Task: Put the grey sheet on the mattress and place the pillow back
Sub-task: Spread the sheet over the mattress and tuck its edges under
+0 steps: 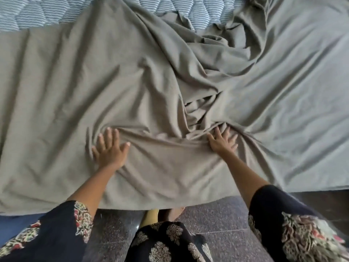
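Grey sheet (75, 82) lies rumpled across the mattress (56, 14), both palms pressing it down beside the near edge.
The left hand (110, 148) and right hand (222, 142) rest spread-fingered on the cloth, grasping nothing; a ridge of folds bunches between and beyond them. Smoothing outward unanchored could drag the sheet askew, baring more of the mattress's far edge.
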### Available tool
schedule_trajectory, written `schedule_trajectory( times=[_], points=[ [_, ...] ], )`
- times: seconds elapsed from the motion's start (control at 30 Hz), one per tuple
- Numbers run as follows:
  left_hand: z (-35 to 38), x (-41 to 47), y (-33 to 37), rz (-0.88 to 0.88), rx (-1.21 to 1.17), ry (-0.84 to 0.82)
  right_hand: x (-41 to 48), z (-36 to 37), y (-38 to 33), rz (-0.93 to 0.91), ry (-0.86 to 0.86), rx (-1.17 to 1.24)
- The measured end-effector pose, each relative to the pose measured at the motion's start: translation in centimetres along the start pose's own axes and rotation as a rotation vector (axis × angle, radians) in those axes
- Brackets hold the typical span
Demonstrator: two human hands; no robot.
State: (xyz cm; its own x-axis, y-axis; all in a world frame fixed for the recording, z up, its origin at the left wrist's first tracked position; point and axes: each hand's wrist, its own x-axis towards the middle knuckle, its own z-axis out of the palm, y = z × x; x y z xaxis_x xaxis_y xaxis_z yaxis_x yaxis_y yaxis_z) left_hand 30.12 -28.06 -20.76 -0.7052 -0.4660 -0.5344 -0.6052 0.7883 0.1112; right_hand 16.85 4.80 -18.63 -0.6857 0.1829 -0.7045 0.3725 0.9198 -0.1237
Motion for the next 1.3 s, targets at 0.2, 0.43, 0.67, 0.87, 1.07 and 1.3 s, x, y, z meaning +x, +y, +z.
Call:
schedule_trajectory(
  times=[0.2,0.43,0.67,0.87,1.07,1.3],
  points=[
    [-1.8,0.1,2.3,-0.192,-0.128,0.236,0.9,-5.8,2.7,-0.336,0.162,0.126],
    [4.3,-8.3,13.0,0.874,0.177,0.166,-9.8,3.6,8.8,-0.247,0.584,0.401],
    [7.0,-5.9,13.6,0.731,0.528,-0.077,-17.1,11.8,13.1,0.181,0.432,0.668],
    [5.0,-7.6,16.0,0.54,0.548,-0.133,-16.7,11.0,16.3,0.21,0.267,0.762],
    [5.8,-12.2,24.1,0.773,0.141,0.244,-14.3,8.0,16.5,0.239,0.115,1.273],
    [12.1,-11.6,37.4,0.973,0.48,-0.139,-13.1,7.7,12.1,0.302,-0.123,1.815]
  ],
)
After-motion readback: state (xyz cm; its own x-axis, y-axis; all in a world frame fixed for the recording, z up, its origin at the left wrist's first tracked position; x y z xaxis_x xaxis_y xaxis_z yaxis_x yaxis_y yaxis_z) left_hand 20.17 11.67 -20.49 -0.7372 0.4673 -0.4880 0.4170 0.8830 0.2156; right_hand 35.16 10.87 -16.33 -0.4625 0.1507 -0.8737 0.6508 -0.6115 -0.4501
